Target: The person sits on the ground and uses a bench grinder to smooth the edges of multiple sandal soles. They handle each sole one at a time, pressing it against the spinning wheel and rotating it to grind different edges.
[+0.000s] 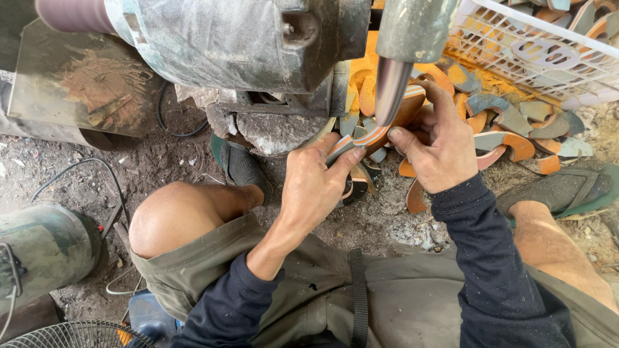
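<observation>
My left hand [319,183] and my right hand [438,145] both grip one curved foam piece [380,129] with orange, grey and white layers. The piece is pressed against a spinning cylindrical sanding drum [389,90] that hangs from a grey-green machine head [238,38]. My left fingers pinch the lower left end; my right fingers hold the upper right end beside the drum. Part of the piece is hidden behind the drum and my fingers.
A pile of similar curved orange and grey foam pieces [509,125] lies on the dirt floor behind my hands. A white plastic basket [548,64] holds more. A motor [45,248], cables and a fan grille [77,335] sit at the left. My knees flank the work.
</observation>
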